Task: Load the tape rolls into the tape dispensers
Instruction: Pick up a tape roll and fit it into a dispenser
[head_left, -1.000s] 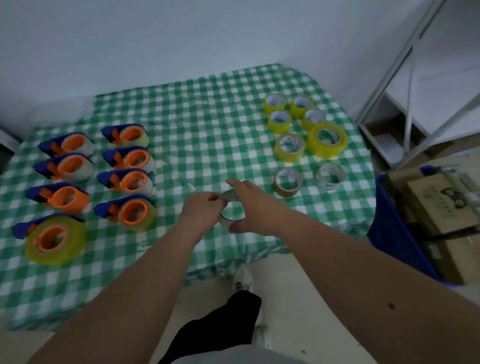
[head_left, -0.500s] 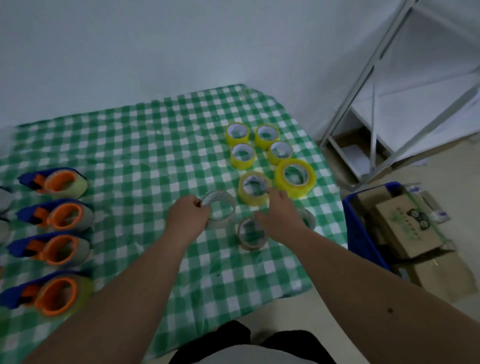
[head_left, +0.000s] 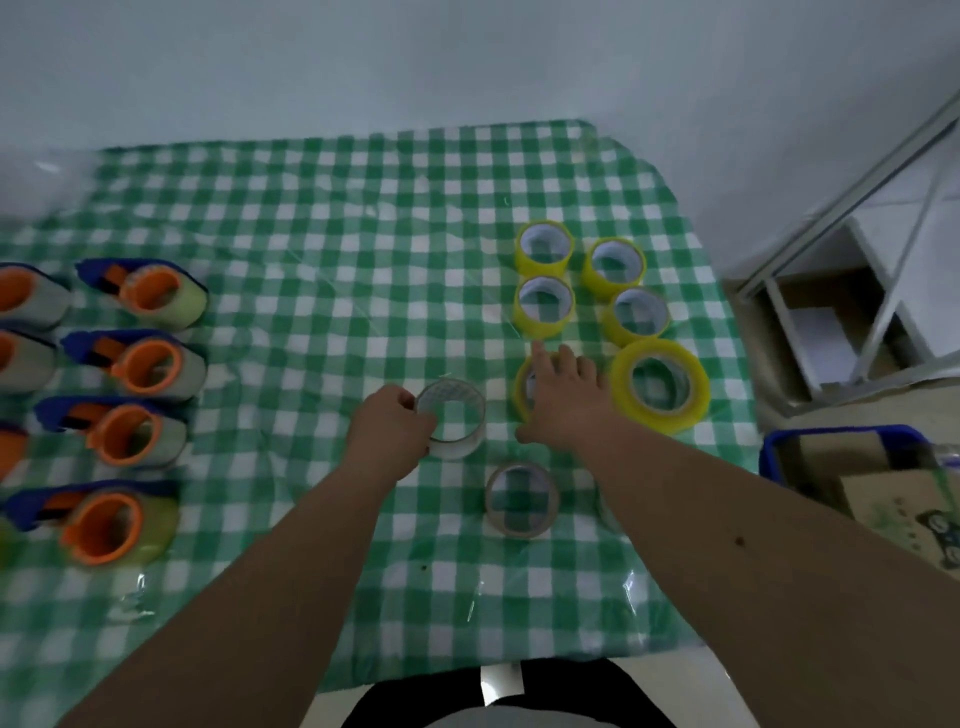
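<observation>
My left hand (head_left: 392, 434) grips a clear tape roll (head_left: 453, 425) by its left rim, just above the green checked cloth (head_left: 322, 270). My right hand (head_left: 563, 400) reaches forward with straight fingers over a yellow tape roll (head_left: 521, 387), mostly hiding it. A large yellow roll (head_left: 660, 387) lies to its right, and several smaller yellow rolls (head_left: 544, 248) stand behind. A brownish roll (head_left: 522, 500) lies near the front edge. Blue-and-orange tape dispensers (head_left: 148, 288) with rolls loaded sit in rows at the left.
A blue crate (head_left: 831, 434) holding cardboard boxes stands on the floor at the right. A metal shelf frame (head_left: 852, 208) rises behind it. The table's front edge (head_left: 467, 670) is close to my body, and a pale wall backs the table.
The camera view shifted right then back left. My left hand took the clear roll alone; my right hand let go and moved right and forward onto the yellow roll.
</observation>
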